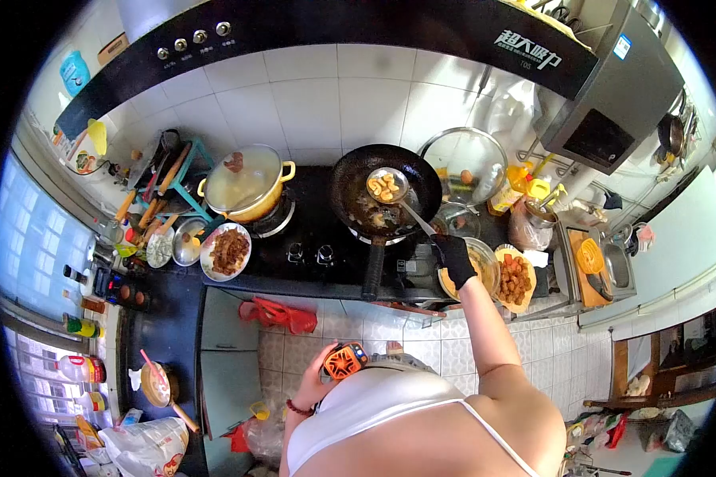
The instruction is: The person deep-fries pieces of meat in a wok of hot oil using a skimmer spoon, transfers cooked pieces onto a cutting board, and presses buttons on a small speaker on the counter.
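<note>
My right hand (456, 261), in a black glove, is closed round the long handle of a metal ladle (416, 215). Several golden-brown food pieces (383, 186) lie in the ladle's bowl, which is over the black wok (350, 171). Dark oil and small bits show in the wok on the stove. Near my waist, my bare left hand (317, 385) grips a small orange-and-black device (344, 362) with a grille-like face. A bowl of yellowish food (483, 258) is just beside my gloved hand, and a plate of reddish-brown chunks (515, 278) sits to its right.
A lidded yellow pot (247, 187) occupies the left burner, with a plate of brown meat (227, 253) in front. The wok's handle (372, 274) points toward me. A glass lid (469, 159) leans behind on the right. The range hood (294, 44) hangs overhead.
</note>
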Tool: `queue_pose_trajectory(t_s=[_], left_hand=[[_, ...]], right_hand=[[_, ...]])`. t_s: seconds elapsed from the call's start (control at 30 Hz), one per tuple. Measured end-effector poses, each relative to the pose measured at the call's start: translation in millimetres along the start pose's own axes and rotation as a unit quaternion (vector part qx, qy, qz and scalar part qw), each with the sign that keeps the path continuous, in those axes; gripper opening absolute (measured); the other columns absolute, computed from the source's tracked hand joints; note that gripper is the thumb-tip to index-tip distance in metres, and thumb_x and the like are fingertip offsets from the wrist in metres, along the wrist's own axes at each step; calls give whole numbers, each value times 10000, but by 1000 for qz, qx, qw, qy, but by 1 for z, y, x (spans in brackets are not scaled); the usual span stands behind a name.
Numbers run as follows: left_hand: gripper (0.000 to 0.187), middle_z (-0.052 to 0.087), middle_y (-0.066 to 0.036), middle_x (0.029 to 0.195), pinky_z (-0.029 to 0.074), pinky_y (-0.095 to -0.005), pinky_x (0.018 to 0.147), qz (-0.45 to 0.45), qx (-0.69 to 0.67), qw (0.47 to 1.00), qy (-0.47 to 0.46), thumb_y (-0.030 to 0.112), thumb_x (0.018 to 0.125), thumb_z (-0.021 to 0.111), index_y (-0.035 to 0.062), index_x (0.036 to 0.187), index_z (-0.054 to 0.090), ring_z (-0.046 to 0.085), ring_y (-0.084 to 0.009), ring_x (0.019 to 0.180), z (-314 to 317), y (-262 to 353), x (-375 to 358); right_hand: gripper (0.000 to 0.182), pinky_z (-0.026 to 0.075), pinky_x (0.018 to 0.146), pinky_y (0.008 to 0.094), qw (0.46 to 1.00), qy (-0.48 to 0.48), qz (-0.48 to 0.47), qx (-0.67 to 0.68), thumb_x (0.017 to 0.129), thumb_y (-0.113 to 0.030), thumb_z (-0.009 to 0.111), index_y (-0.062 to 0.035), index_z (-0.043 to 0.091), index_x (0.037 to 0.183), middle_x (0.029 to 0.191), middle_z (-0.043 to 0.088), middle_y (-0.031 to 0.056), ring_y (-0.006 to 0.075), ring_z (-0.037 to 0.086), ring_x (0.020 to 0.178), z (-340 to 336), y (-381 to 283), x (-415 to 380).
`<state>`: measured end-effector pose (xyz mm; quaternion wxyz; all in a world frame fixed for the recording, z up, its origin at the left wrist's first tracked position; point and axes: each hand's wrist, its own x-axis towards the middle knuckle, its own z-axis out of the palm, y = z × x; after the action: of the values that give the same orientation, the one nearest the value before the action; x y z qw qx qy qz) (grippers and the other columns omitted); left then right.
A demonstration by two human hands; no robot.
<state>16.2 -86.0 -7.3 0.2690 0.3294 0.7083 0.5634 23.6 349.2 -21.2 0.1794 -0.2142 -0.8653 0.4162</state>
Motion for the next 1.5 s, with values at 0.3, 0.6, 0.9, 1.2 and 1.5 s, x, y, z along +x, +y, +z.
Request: queue_pose_trajectory(t_s=[0.3, 0.6, 0.9, 1.2, 1.5], left_hand=[[754, 498, -126, 1311, 378, -338, 1021, 0, 3, 1000, 1, 108, 706, 791, 26, 1352, 411, 486, -208, 1199, 2, -4, -1], [747, 497, -126, 1311, 373, -338, 1027, -32, -34, 999, 15, 109, 716, 786, 15, 1352, 406, 486, -205, 1201, 2, 1, -5], [722, 495, -153, 1306, 393, -348, 1009, 5, -13, 1000, 26, 58, 702, 774, 24, 1334, 428, 483, -238, 1209, 1, 1, -5], [758, 474, -139, 1331, 371, -352, 1038, 5, -16, 999, 42, 85, 704, 792, 15, 1352, 405, 473, -228, 1225, 4, -20, -12], [709, 462, -140, 1356, 379, -345, 1024, -21, -25, 999, 39, 41, 703, 762, 47, 1332, 434, 461, -235, 1237, 4, -15, -11]], right_hand=[[319, 486, 677, 477, 969, 81, 30, -233, 881, -302, 506, -27, 667, 899, 805, 641, 229, 407, 625, 779, -31, -11, 13], [271, 489, 432, 347, 978, -101, 157, -91, 882, -249, 534, 0, 641, 898, 692, 612, 144, 243, 627, 563, -66, -24, 15], [221, 443, 417, 280, 971, -210, 71, 90, 853, -167, 588, -2, 663, 980, 602, 528, 34, 137, 538, 486, -38, -12, 18], [183, 350, 425, 303, 988, -137, 17, 69, 883, -179, 561, -48, 683, 918, 545, 532, 50, 141, 484, 436, 7, -10, 31], [291, 475, 509, 329, 993, -100, 61, -17, 864, -312, 593, -33, 662, 911, 624, 587, 88, 179, 566, 528, 2, 0, 31]])
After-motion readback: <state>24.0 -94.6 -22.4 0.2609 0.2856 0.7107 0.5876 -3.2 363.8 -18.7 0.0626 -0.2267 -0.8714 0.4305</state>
